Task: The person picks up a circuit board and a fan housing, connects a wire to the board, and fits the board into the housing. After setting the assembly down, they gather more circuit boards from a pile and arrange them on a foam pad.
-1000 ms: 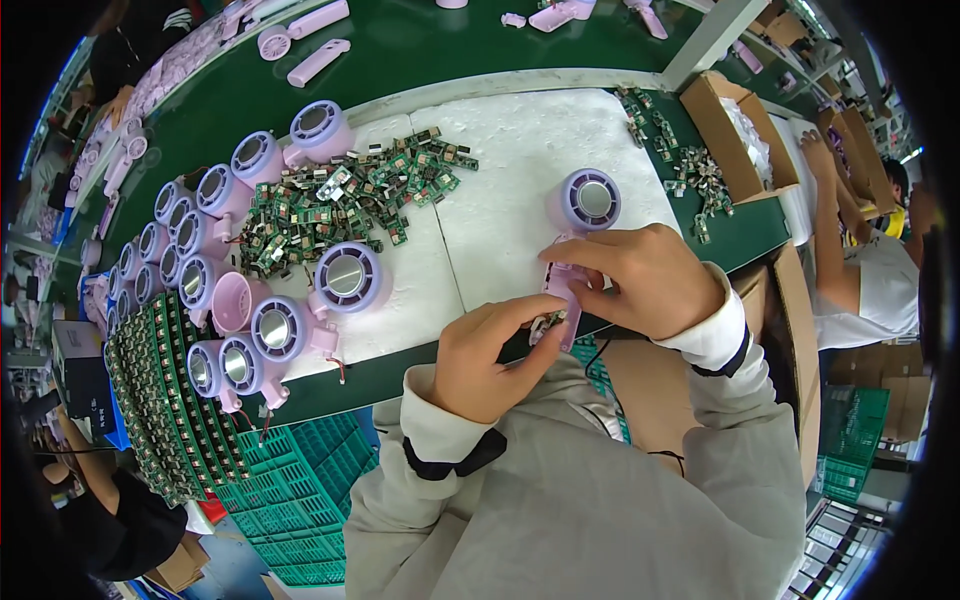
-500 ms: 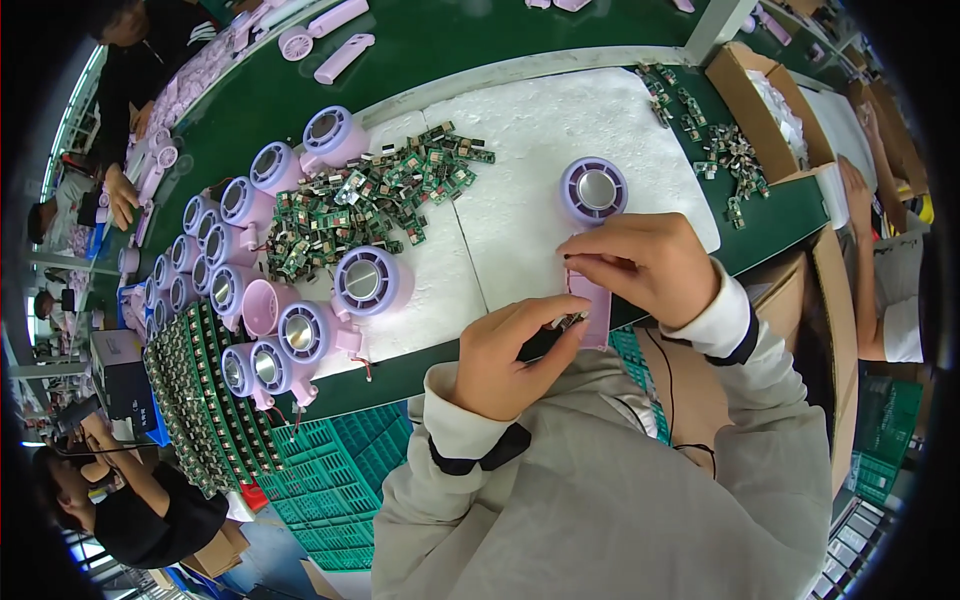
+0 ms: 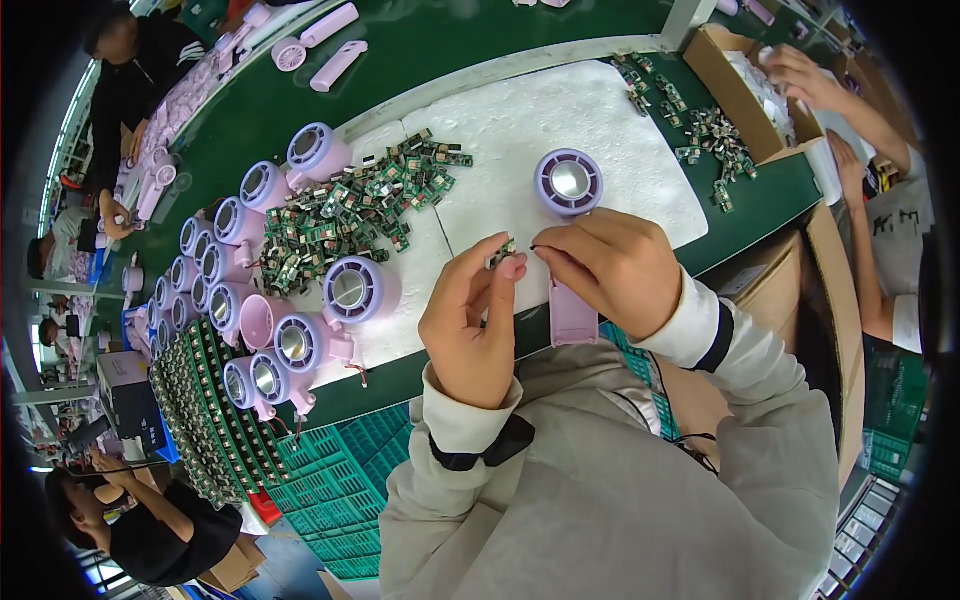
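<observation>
Circuit board, seen from the head camera, is up in the left hand, pinched between thumb and fingers over the near edge of the surface. Close by, the right hand brings thumb and forefinger nearly together; a dark speck shows at their tips, but I cannot tell whether they grip anything. Beneath that hand lies a handheld fan, its head on the white foam sheet and its handle reaching to the surface's near edge.

Toward the foam's left end spreads a heap of loose boards, with more fans crowded around it along the left edge and a pink shell among them. Board panels are stacked at the near left corner. At the right end, a carton stands beside another small pile of boards. Green crates sit below the near edge.

Fingertips cover much of the held piece — what shows is small, greenish and part metallic. The fan has a purple ring around a silver disc and a plain pink handle; the right hand hides where they join.
</observation>
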Motion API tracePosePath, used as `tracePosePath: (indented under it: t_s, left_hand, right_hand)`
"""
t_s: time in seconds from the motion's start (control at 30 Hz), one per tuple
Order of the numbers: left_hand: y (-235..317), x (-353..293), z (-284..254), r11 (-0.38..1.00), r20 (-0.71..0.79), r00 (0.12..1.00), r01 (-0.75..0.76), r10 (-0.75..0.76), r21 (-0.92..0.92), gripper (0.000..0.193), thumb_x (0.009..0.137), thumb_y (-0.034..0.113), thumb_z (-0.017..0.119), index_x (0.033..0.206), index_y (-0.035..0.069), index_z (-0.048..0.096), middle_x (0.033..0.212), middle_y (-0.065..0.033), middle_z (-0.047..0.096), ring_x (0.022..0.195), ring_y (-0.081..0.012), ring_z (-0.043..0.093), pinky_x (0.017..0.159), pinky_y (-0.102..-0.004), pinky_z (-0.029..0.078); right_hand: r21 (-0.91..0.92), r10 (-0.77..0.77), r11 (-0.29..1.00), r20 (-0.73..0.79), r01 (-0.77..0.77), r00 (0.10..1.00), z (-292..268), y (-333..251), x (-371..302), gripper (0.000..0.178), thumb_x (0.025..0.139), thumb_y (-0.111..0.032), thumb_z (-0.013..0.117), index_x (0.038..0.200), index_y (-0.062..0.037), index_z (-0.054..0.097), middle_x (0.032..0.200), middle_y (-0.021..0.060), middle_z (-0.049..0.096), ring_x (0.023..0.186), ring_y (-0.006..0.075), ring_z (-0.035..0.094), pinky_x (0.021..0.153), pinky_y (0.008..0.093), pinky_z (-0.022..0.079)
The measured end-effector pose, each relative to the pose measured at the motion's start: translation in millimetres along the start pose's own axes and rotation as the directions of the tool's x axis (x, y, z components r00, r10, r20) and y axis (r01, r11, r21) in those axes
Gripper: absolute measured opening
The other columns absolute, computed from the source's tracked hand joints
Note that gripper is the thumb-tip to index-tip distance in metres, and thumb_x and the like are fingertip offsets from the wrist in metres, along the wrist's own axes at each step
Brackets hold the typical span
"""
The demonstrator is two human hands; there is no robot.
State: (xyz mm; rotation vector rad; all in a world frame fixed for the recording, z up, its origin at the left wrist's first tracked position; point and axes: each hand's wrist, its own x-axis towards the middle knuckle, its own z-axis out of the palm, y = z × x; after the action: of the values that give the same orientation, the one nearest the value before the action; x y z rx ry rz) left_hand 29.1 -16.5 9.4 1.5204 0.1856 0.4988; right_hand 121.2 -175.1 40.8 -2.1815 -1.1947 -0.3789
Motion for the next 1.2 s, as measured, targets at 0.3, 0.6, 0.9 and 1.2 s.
tracePosePath:
  t_s: [0.3,0.6,0.9,1.2]
  left_hand:
    - [7.8,4.1,1.3,0.994,0.077,0.997,-0.018,0.009,0.105,0.027,0.102,0.001,0.065,0.128,-0.002,0.067,0.112,-0.0139,0.075,0.104,-0.018,0.073,0.092,-0.0289,0.056]
    - [3.3,3.2,-5.0,0.999,0.14,0.989,0.037,-0.039,0.019,0.028,0.102,0.002,0.065,0.129,-0.002,0.068,0.112,-0.0127,0.076,0.104,-0.0152,0.072,0.091,-0.0271,0.056]
    - [-3.8,3.4,-13.3,0.997,0.221,0.973,-0.054,0.065,-0.054,0.028,0.101,-0.004,0.063,0.129,-0.003,0.068,0.123,-0.0153,0.07,0.107,-0.0189,0.071,0.091,-0.0284,0.057]
    - [-1.9,2.8,-20.5,0.995,0.306,0.949,-0.047,0.073,-0.092,0.028,0.101,-0.006,0.062,0.128,-0.003,0.067,0.123,-0.017,0.068,0.106,-0.0231,0.071,0.093,-0.0321,0.059]
  right_hand:
    - [0.228,0.036,0.973,0.029,-0.042,0.999,-7.1,1.9,0.0,0.018,0.086,-0.005,0.077,0.103,-0.0027,0.071,0.094,0.0112,0.055,0.087,0.0289,0.056,0.076,0.0358,0.049]
    - [0.24,-0.021,0.971,0.05,0.009,0.999,-11.8,6.4,1.6,0.017,0.087,-0.005,0.077,0.102,-0.0027,0.07,0.094,0.0105,0.054,0.085,0.0283,0.056,0.075,0.0353,0.048]
    - [0.281,-0.083,0.958,0.1,0.051,0.992,-15.5,12.3,2.9,0.016,0.087,-0.006,0.077,0.102,-0.0031,0.07,0.094,0.0106,0.054,0.087,0.0286,0.055,0.076,0.0366,0.047]
    - [0.342,-0.105,0.938,0.127,0.055,0.986,-20.2,14.5,4.4,0.017,0.087,-0.007,0.079,0.102,-0.0028,0.072,0.094,0.01,0.053,0.083,0.025,0.055,0.072,0.0341,0.047]
